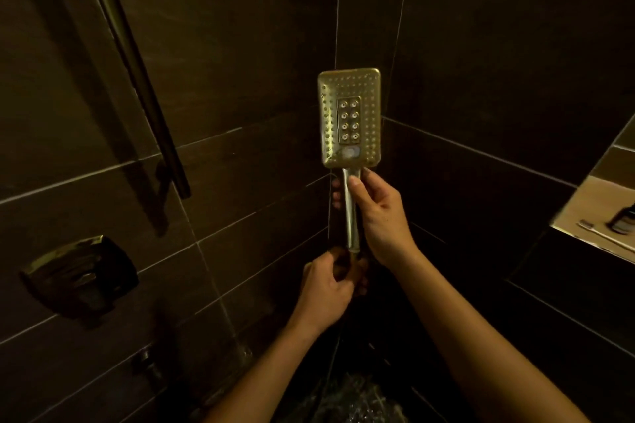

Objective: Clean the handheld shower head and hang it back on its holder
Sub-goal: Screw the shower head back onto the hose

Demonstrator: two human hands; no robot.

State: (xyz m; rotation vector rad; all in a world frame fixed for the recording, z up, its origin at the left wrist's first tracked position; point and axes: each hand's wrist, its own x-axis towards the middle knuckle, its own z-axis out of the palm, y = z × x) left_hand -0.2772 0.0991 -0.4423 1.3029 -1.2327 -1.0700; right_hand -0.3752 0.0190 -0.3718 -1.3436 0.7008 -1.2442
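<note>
A gold rectangular handheld shower head point(349, 118) stands upright in the middle of the view, its nozzle face turned towards me. My right hand point(379, 216) grips its slim metal handle just under the head. My left hand point(328, 288) is closed around the bottom end of the handle, where the hose joins; the joint itself is hidden by the fingers. A thin dark hose point(331, 364) drops from there towards the floor. The holder is not clearly visible.
A dark vertical riser rail point(137, 75) runs down the left wall. Below it sits a metal mixer plate point(80, 276) and a small outlet point(147, 362). A lit wall niche point(598, 213) at the right holds a bottle. Dark tiles form the corner behind.
</note>
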